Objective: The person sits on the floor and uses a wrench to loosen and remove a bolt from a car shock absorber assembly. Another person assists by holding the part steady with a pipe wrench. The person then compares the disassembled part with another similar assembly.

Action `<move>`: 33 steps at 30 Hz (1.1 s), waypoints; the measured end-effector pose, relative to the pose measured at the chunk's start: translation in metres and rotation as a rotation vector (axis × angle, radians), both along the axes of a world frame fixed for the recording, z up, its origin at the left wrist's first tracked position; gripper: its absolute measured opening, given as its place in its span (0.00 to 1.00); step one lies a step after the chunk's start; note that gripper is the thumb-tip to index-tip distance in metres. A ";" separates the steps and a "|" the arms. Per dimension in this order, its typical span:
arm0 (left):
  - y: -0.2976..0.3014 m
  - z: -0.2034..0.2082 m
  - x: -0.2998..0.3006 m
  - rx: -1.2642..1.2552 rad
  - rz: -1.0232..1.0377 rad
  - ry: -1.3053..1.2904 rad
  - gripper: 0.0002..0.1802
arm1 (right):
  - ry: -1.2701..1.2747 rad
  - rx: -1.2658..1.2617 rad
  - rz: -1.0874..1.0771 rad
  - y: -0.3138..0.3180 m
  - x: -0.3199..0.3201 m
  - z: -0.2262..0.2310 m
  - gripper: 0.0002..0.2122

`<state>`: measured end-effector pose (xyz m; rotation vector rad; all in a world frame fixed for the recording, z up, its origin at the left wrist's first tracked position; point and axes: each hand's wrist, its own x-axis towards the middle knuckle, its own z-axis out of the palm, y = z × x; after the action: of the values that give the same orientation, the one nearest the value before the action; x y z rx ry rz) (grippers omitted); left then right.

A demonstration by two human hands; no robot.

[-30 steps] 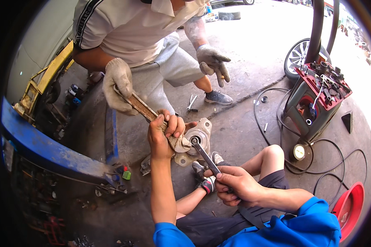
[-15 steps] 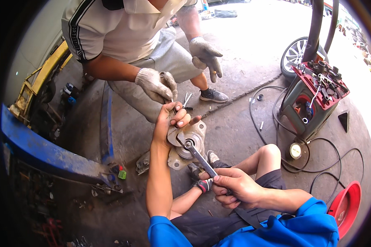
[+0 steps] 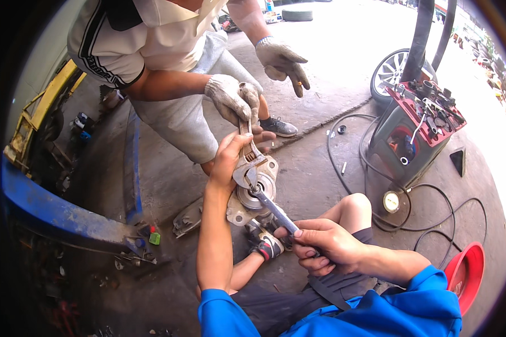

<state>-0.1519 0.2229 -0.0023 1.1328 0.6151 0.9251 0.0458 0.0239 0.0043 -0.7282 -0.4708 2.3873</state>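
My left hand (image 3: 228,158) is closed around an adjustable wrench (image 3: 245,175), whose jaws sit at the centre of a round metal mount (image 3: 239,217) with holes in its flange. Another person's gloved hand (image 3: 230,100) holds the far end of the same wrench's handle. My right hand (image 3: 330,247) grips the handle of a second wrench (image 3: 280,214). That wrench's head is also at the mount's centre, right against the adjustable wrench's jaws. The exact fit of both tools on the centre is too small to make out.
The other person's second gloved hand (image 3: 284,63) is held open nearby. At the right stand a tool-topped stool (image 3: 396,151), a wheel (image 3: 389,70), a looping black hose (image 3: 447,194) and a red basin (image 3: 471,275). A blue metal beam (image 3: 67,216) runs along the left.
The other person's gloved hand has shifted right and now grips the adjustable wrench's handle. This wrench has turned, showing more of its jaws and handle. My right hand keeps its grip.
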 end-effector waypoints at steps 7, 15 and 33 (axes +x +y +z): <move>-0.020 -0.052 -0.010 -0.124 -0.166 -0.327 0.32 | -0.053 -0.019 0.035 -0.001 0.001 0.007 0.20; -0.086 -0.105 -0.063 0.233 -0.083 -0.458 0.46 | -0.087 -0.033 0.092 0.001 -0.008 0.014 0.19; -0.092 -0.132 -0.029 0.556 0.407 0.166 0.50 | -0.400 0.105 0.018 0.019 -0.005 0.033 0.19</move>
<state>-0.1811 0.1307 -0.1342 1.6253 0.7652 1.4158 0.0410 0.0427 0.0377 -1.1617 -0.7609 2.2134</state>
